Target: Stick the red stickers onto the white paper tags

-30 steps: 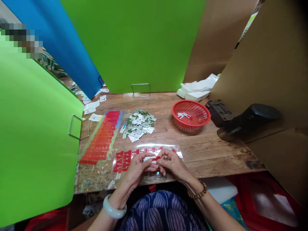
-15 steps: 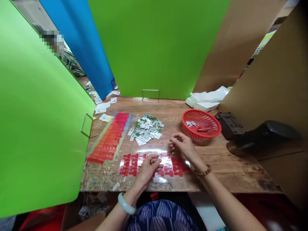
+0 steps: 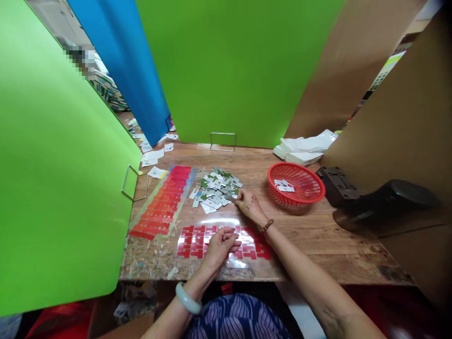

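Note:
My right hand [image 3: 247, 203] reaches forward to the near right edge of a heap of small white and green cards [image 3: 215, 189], its fingertips pinched together on one of them. My left hand [image 3: 222, 242] rests with curled fingers on a clear plastic sheet of red T-shaped stickers [image 3: 197, 238] near the table's front edge. Whether it holds anything I cannot make out. A red mesh basket [image 3: 307, 194] with a few white cards in it stands to the right of the heap.
A second sheet of red stickers [image 3: 163, 202] lies at the left. Green [image 3: 63, 188] and blue [image 3: 120, 61] partitions and brown cardboard walls [image 3: 406, 117] enclose the wooden table [image 3: 318, 235]. White paper stack [image 3: 303, 146] at back right; a black device [image 3: 374, 200] at the right.
A second ago both hands held a small card over the sticker sheet. My right hand then swung out by the basket and has now moved left to the card heap. More cards lie in the basket.

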Demonstrator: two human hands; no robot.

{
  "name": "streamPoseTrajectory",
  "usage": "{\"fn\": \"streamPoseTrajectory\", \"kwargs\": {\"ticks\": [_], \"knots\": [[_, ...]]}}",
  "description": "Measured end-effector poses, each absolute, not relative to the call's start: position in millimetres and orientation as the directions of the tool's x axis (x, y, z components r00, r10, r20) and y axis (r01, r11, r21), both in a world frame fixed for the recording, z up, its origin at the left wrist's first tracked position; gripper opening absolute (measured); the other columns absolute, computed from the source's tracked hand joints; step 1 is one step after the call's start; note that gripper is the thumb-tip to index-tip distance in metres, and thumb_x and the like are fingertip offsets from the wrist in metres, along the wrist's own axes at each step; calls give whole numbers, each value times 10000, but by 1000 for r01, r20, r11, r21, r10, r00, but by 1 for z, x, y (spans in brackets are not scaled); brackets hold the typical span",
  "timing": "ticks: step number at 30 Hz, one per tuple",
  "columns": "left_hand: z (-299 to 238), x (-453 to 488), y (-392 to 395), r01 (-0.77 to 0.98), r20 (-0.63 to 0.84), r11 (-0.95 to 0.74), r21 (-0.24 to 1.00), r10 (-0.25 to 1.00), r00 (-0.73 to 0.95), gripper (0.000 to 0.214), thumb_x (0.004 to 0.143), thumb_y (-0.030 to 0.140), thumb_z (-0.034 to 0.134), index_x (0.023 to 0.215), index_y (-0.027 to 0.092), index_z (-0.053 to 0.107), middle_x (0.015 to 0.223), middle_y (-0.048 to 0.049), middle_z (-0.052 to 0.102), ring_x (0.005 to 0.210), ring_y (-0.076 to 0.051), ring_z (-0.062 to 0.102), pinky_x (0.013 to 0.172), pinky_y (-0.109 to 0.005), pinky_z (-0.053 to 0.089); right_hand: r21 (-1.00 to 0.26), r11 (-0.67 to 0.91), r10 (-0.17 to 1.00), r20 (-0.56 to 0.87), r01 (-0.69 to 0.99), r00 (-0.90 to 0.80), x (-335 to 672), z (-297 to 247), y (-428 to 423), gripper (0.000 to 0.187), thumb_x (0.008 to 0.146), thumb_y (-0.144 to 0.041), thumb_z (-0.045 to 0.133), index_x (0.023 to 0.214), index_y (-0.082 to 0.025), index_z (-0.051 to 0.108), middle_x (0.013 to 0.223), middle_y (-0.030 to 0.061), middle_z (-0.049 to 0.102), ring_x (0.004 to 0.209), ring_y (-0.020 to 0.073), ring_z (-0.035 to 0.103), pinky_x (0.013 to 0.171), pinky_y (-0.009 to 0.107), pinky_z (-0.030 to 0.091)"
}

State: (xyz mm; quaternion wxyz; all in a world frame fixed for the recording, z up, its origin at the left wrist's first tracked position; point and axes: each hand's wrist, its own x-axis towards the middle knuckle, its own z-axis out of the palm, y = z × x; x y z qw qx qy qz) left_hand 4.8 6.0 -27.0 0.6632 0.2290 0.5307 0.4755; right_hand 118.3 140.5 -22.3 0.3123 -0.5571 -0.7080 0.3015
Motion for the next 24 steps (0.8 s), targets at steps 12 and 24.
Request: {"fn": "streamPoseTrajectory", "kwargs": {"ticks": [12, 24], "knots": [[-5, 17, 14, -410, -473, 449, 794, 880, 48, 314, 703, 180, 688, 972, 91, 553, 723, -76, 678, 646, -133, 669, 639, -210, 536, -986, -63, 908, -120, 151, -400, 175, -3, 62, 118, 734, -274, 571, 757, -165, 532, 562, -49, 502, 481, 80, 455, 463, 191, 350], [-18, 22, 21, -466, -501, 426, 776, 865, -44, 186, 726, 134, 655, 883, 91, 565, 811, -132, 702, 689, -165, 684, 670, -247, 552, -805, 143, 989, 102, 576, -103, 209, -25, 23, 103, 791, -208, 471, 790, -168, 565, 743, 34, 577, 690, 164, 531, 650, 279, 413]]}}
